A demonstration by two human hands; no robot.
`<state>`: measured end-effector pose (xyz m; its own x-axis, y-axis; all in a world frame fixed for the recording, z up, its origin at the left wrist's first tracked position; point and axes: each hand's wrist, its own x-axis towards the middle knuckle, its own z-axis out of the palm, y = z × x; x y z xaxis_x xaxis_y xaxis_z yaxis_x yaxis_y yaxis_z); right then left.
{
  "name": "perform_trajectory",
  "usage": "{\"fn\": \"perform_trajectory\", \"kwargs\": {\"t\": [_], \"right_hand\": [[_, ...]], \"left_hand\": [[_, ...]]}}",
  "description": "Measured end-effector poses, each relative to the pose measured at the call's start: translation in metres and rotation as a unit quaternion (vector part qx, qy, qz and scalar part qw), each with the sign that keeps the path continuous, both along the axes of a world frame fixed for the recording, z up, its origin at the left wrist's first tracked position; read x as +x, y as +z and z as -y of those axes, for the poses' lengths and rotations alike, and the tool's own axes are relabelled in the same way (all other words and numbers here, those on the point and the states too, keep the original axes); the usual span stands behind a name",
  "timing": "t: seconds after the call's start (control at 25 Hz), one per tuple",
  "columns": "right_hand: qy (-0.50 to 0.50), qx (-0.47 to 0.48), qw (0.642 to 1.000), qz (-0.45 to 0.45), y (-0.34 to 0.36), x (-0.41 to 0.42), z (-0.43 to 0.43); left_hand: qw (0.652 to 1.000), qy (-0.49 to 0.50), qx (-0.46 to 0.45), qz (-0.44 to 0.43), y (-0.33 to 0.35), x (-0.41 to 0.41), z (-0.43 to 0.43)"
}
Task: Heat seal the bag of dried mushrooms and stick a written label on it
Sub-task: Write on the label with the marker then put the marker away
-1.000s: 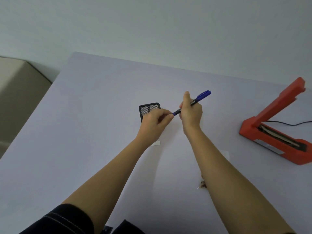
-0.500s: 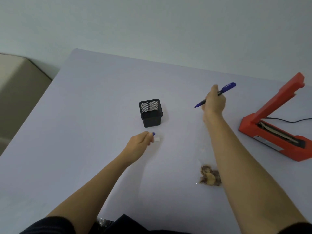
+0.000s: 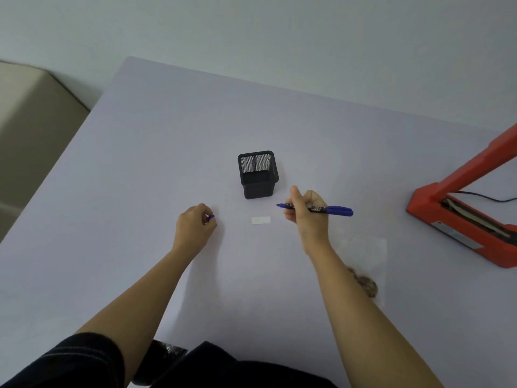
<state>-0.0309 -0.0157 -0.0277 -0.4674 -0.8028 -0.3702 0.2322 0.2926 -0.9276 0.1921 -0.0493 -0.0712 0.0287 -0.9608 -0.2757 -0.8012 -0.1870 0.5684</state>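
Mesh pen holder [image 3: 257, 175]: black perforated metal, matt; table [image 3: 140, 163] beneath it: smooth matt lilac surface; label [image 3: 260, 220] just in front of the holder: matt white paper; marker [image 3: 319, 209] right of the holder: smooth plastic, slight sheen; marker cap [image 3: 210, 217] front-left: blue plastic; bag [image 3: 363, 253] front-right: clear thin film; dried mushrooms [image 3: 366, 285] inside: rough, brown; heat sealer [image 3: 423, 203] far right: smooth red plastic

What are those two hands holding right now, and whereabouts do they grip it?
The right hand grips the blue marker around the front of its barrel, just behind the bare tip. The left hand pinches the blue cap in its fingertips.
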Motion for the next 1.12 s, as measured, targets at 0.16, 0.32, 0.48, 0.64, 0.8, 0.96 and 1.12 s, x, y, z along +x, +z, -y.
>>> {"fn": "perform_trajectory", "kwargs": {"t": [0.16,0.32,0.48,0.64,0.8,0.96,1.12], "right_hand": [[-0.009,-0.016,0.997,-0.078,-0.003,0.009,-0.003],[0.016,-0.025,0.994,-0.103,-0.005,0.010,-0.002],[0.030,-0.021,0.995,-0.097,-0.010,0.012,-0.001],[0.048,-0.012,0.993,-0.104,-0.017,0.018,-0.004],[0.057,-0.004,0.992,-0.110,-0.023,0.019,-0.006],[0.064,0.001,0.991,-0.117,-0.026,0.020,-0.005],[0.066,0.008,0.991,-0.116,-0.029,0.024,-0.004]], "left_hand": [[0.999,-0.031,0.015,0.011,-0.015,0.002,0.001],[1.000,-0.003,0.001,-0.001,-0.012,0.000,-0.005],[0.968,-0.147,-0.200,-0.028,-0.010,-0.017,-0.023],[0.964,-0.230,-0.127,-0.033,-0.030,-0.040,-0.021],[0.982,-0.166,-0.067,-0.055,-0.044,-0.054,-0.013],[0.980,-0.167,-0.081,-0.066,-0.048,-0.054,-0.010],[0.966,-0.219,-0.137,-0.028,-0.051,-0.051,-0.012]]}}
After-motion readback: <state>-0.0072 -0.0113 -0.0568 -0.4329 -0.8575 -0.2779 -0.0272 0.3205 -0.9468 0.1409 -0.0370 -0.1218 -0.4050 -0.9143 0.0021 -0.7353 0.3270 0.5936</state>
